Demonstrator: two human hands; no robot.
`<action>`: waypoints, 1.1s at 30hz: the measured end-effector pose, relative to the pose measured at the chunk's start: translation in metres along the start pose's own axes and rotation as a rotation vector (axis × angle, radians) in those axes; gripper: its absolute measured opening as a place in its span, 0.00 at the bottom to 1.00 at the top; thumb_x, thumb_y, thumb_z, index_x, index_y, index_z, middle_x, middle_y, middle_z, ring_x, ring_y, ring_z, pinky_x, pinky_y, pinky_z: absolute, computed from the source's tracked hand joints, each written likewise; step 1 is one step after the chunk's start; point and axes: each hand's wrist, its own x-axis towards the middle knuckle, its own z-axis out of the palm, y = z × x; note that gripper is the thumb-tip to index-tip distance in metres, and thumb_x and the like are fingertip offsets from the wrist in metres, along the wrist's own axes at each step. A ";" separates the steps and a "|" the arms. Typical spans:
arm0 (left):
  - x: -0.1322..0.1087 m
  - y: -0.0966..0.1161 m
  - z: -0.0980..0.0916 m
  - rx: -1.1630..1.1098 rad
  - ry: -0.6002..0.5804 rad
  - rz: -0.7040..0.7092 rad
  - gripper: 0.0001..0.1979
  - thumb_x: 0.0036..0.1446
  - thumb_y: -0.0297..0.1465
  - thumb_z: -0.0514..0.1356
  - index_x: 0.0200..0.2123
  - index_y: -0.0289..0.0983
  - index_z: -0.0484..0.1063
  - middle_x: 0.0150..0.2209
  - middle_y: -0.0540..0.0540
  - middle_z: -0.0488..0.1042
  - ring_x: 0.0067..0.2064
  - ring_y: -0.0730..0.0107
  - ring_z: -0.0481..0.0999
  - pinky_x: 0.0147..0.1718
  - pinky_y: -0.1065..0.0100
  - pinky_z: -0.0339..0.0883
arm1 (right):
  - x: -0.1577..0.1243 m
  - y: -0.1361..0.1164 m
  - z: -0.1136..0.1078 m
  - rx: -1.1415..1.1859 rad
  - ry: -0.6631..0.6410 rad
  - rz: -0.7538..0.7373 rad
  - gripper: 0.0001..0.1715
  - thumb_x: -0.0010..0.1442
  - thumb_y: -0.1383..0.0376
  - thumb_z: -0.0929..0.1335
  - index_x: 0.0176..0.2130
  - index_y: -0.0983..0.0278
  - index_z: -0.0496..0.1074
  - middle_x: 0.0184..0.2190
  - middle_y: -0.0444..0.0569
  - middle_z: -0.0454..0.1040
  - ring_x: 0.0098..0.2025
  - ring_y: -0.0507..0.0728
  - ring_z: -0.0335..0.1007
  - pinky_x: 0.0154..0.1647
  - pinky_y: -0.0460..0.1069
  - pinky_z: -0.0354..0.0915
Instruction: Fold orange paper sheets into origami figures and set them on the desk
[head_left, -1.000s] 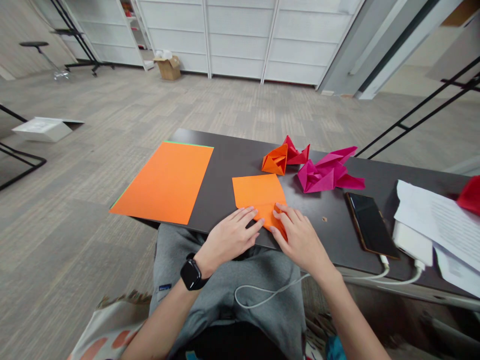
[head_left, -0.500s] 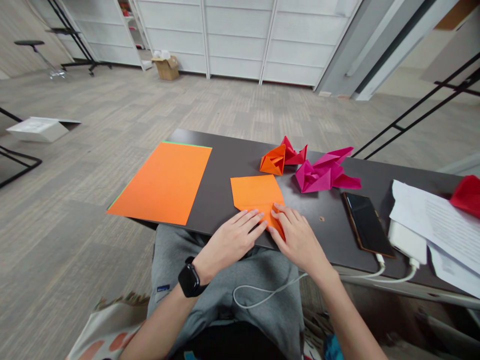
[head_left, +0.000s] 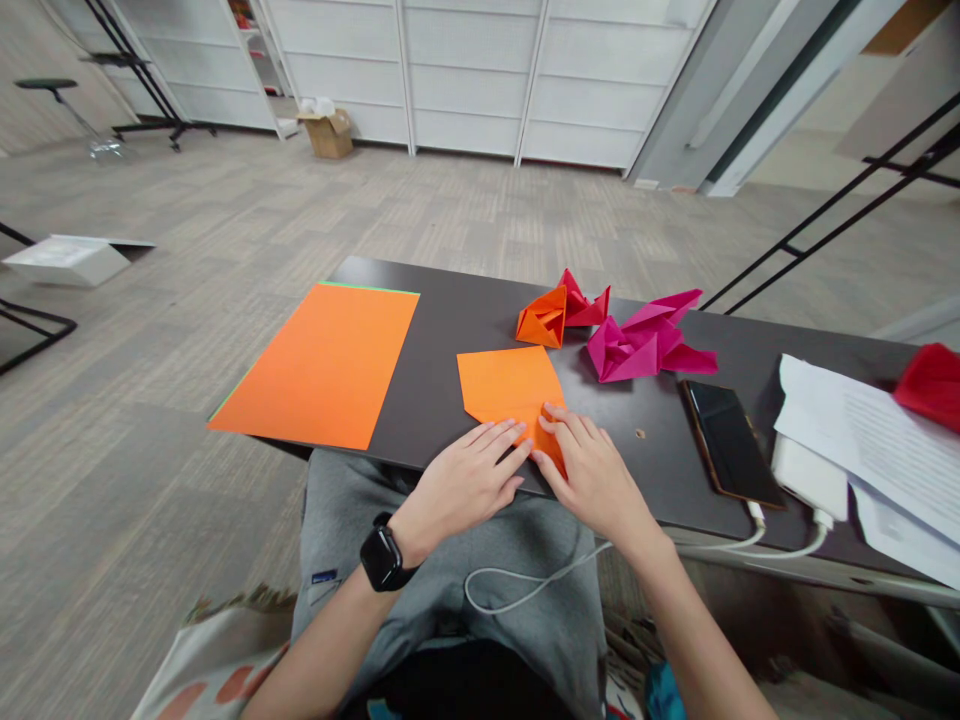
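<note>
Dark desk, orange paper under fingers

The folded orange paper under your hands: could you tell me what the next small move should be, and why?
I'd probably press along the fold with the right hand, firming the crease in the orange paper. Its fingertips already rest on the folded lower corner, and the left hand lies flat alongside, which could steady the sheet.
</note>
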 end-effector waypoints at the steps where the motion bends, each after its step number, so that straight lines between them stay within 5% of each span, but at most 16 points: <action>1: 0.000 0.000 0.000 -0.001 -0.002 -0.004 0.21 0.68 0.33 0.53 0.62 0.31 0.64 0.65 0.39 0.65 0.67 0.60 0.63 0.67 0.59 0.54 | 0.000 0.000 0.000 0.002 -0.001 0.003 0.19 0.69 0.59 0.61 0.53 0.66 0.68 0.60 0.62 0.69 0.59 0.67 0.65 0.53 0.61 0.66; 7: 0.000 0.000 0.000 -0.027 0.001 -0.008 0.20 0.69 0.33 0.53 0.60 0.32 0.66 0.65 0.39 0.65 0.67 0.59 0.64 0.67 0.59 0.55 | -0.002 0.003 -0.004 0.136 0.014 0.033 0.20 0.70 0.59 0.59 0.55 0.65 0.67 0.60 0.61 0.68 0.61 0.66 0.64 0.56 0.62 0.65; 13: 0.001 -0.002 -0.003 -0.048 0.009 -0.002 0.20 0.68 0.33 0.53 0.60 0.33 0.67 0.65 0.39 0.65 0.66 0.60 0.64 0.66 0.58 0.57 | -0.024 -0.003 -0.018 0.298 0.322 0.060 0.19 0.68 0.67 0.58 0.56 0.61 0.67 0.57 0.59 0.70 0.61 0.64 0.65 0.60 0.63 0.64; 20: 0.000 -0.001 -0.001 -0.055 0.018 0.000 0.20 0.68 0.32 0.53 0.60 0.32 0.67 0.65 0.39 0.66 0.66 0.59 0.64 0.66 0.58 0.57 | -0.046 -0.036 -0.006 0.111 0.093 -0.106 0.36 0.66 0.73 0.60 0.70 0.63 0.53 0.66 0.56 0.64 0.68 0.62 0.57 0.65 0.62 0.62; 33: -0.001 -0.002 0.000 -0.058 0.013 0.008 0.21 0.67 0.31 0.54 0.61 0.31 0.65 0.65 0.37 0.66 0.67 0.59 0.64 0.67 0.58 0.56 | -0.043 -0.047 0.002 -0.031 0.009 -0.124 0.36 0.66 0.72 0.60 0.70 0.70 0.51 0.67 0.60 0.60 0.69 0.63 0.56 0.68 0.64 0.59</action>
